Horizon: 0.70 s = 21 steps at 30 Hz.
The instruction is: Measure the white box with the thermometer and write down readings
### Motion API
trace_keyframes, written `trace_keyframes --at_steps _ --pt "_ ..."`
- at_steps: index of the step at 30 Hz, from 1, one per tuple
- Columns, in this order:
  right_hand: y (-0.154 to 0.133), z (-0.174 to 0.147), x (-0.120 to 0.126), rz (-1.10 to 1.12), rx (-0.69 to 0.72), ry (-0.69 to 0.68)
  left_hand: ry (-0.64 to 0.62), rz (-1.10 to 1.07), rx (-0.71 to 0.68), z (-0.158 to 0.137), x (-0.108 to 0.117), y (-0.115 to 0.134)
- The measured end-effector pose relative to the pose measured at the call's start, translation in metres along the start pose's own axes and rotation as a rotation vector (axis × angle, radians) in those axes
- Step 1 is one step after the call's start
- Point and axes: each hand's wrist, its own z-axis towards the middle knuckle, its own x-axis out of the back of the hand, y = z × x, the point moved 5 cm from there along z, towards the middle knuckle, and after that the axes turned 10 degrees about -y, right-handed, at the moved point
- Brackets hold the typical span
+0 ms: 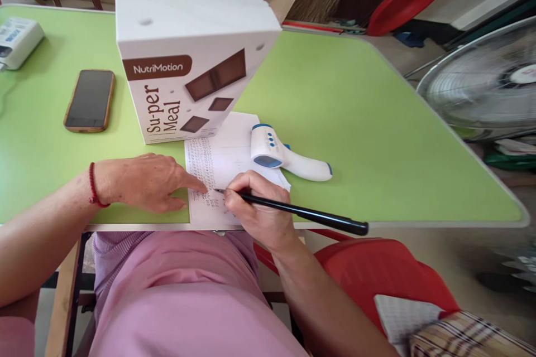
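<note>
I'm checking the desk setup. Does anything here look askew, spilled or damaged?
Nothing spilled or damaged. The box stands upright on the paper's far edge, and the thermometer lies on the same sheet. The left hand pins the paper, which reaches the table edge, while the right hand holds the pen.

Black pen point(293, 211) — slim, tilted, tip on paper, white printed sheet point(218, 162) — flat at table's near edge

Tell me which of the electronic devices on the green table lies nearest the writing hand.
The white and blue infrared thermometer, lying on the paper sheet just beyond the right hand; the black smartphone and white device lie far left.
</note>
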Motion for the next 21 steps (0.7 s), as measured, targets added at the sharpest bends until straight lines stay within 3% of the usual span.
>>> trace_keyframes --at_steps 21 --pt "0.0026 -0.0021 0.0015 -0.010 -0.008 0.045 0.012 0.011 -0.006 0.0005 -0.0011 -0.0005"
